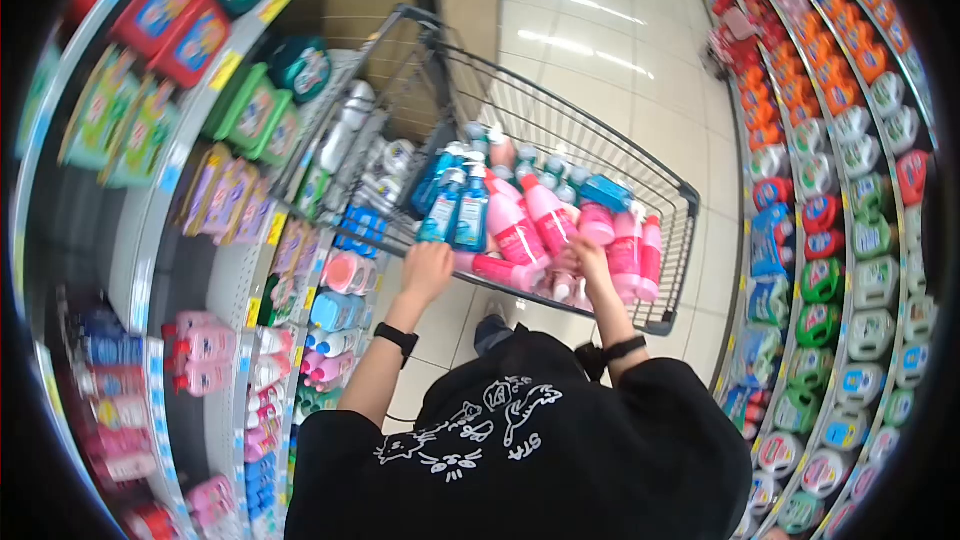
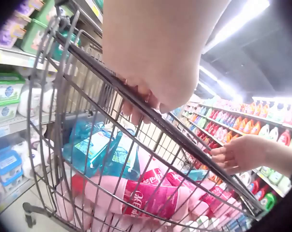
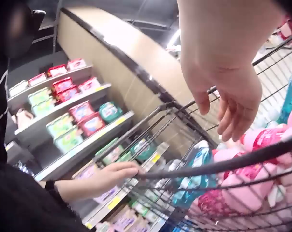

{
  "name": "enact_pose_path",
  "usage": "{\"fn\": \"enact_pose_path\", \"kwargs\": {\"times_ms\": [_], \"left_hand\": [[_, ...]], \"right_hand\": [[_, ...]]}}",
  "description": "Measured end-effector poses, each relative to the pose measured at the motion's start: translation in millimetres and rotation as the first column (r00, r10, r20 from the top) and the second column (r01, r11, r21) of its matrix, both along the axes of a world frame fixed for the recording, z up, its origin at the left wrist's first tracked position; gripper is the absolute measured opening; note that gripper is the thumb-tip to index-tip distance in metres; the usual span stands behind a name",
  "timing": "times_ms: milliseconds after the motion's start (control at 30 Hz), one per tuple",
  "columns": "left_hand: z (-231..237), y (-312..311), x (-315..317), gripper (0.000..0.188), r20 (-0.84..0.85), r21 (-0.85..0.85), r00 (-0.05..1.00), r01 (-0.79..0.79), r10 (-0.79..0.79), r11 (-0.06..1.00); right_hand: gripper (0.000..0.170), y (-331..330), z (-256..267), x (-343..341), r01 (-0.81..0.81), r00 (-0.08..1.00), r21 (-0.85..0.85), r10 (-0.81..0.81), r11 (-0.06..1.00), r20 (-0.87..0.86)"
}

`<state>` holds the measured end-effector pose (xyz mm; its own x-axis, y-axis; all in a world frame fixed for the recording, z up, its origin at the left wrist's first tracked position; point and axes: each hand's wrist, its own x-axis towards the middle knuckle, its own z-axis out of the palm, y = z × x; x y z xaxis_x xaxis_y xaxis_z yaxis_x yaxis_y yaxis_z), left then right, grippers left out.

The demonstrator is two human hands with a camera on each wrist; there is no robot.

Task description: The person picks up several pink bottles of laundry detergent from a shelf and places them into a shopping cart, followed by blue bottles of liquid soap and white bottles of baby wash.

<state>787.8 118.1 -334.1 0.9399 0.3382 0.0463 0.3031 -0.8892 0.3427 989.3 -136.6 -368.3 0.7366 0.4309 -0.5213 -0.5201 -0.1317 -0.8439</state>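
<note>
Left hand [image 1: 428, 270] grasps the shopping cart [image 3: 208, 168] by its rail, fingers curled round. Right hand [image 1: 585, 262] released, fingers loose, over the near side of the cart. Pink bottles [image 1: 548, 210] piled inside; blue bottles [image 1: 471, 212] beside them, nearer the left hand. Stocked shelves [image 1: 195, 125] line both sides.
</note>
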Motion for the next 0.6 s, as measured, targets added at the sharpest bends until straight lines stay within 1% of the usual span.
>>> {"fn": "enact_pose_path", "kwargs": {"times_ms": [33, 67, 100, 133, 167, 200, 233, 267, 300, 333, 367, 400, 433, 467, 500, 533, 567, 600], "left_hand": [[3, -4, -13, 0.018, 0.020, -0.027, 1.000, 0.019, -0.018, 0.999], [5, -12, -28, 0.022, 0.183, 0.105, 0.980, 0.056, -0.075, 0.993], [8, -18, -46, 0.028, 0.322, 0.256, 0.936, 0.058, -0.142, 0.965], [-9, -24, -71, 0.034, 0.342, 0.077, 0.937, 0.052, -0.076, 0.996], [-26, -30, -101, 0.040, 0.364, -0.099, 0.932, 0.033, 0.006, 0.995], [-5, -42, -129, 0.041, 0.033, -0.257, 0.990, -0.127, 0.140, 0.958], [18, -53, -161, 0.042, -0.296, -0.380, 0.928, -0.331, 0.226, 0.864], [8, -62, -202, 0.043, -0.317, -0.350, 0.918, -0.346, 0.238, 0.871], [-5, -74, -239, 0.044, -0.341, -0.319, 0.907, -0.358, 0.245, 0.878], [-1, -88, -275, 0.043, -0.353, -0.299, 0.876, -0.437, 0.327, 0.848], [5, -104, -310, 0.043, -0.366, -0.282, 0.843, -0.505, 0.395, 0.816], [0, -119, -345, 0.043, -0.350, -0.302, 0.801, -0.588, 0.486, 0.751], [-8, -134, -379, 0.043, -0.339, -0.328, 0.758, -0.650, 0.557, 0.685], [-12, -148, -411, 0.043, -0.333, -0.359, 0.717, -0.697, 0.612, 0.621], [-9, -161, -437, 0.043, -0.308, -0.371, 0.675, -0.734, 0.670, 0.569], [-4, -174, -459, 0.043, -0.285, -0.385, 0.636, -0.761, 0.717, 0.522], [2, -184, -479, 0.043, -0.263, -0.397, 0.597, -0.783, 0.758, 0.479], [7, -193, -492, 0.043, -0.249, -0.409, 0.547, -0.807, 0.799, 0.426]], "right_hand": [[0.028, 4, -1, -22, -0.089, 0.994, 0.009, 0.088, 0.996, 0.070], [0.030, 8, -15, -40, -0.218, 0.940, -0.120, 0.241, 0.969, 0.242], [0.033, 16, -31, -56, -0.323, 0.825, -0.253, 0.402, 0.912, 0.396], [0.039, 28, -31, -76, -0.379, 0.706, -0.340, 0.507, 0.861, 0.495], [0.045, 39, -22, -98, -0.423, 0.553, -0.420, 0.596, 0.803, 0.582], [0.051, 51, -9, -120, -0.268, 0.258, -0.620, 0.675, 0.738, 0.692], [0.058, 62, 10, -141, -0.039, -0.066, -0.705, 0.702, 0.708, 0.709], [0.062, 72, 30, -154, -0.053, -0.008, -0.777, 0.778, 0.627, 0.628], [0.062, 81, 48, -158, -0.121, 0.137, -0.850, 0.856, 0.513, 0.498], [0.061, 84, 20, -139, -0.195, 0.129, -0.836, 0.858, 0.514, 0.497], [0.061, 86, 39, -136, -0.222, 0.185, -0.880, 0.905, 0.419, 0.384], [0.063, 89, 42, -133, -0.199, 0.178, -0.917, 0.933, 0.345, 0.312], [0.061, 87, 42, -136, -0.209, 0.114, -0.903, 0.926, 0.375, 0.359], [0.056, 87, 27, -140, -0.144, 0.065, -0.887, 0.899, 0.439, 0.434], [0.052, 88, 13, -150, -0.001, -0.027, -0.842, 0.841, 0.540, 0.540], [0.052, 86, 9, -169, 0.094, -0.202, -0.750, 0.751, 0.654, 0.629], [0.052, 88, 6, -187, 0.163, -0.371, -0.625, 0.634, 0.764, 0.679], [0.055, 97, 3, -199, -0.024, -0.205, -0.773, 0.754, 0.634, 0.625]]}}
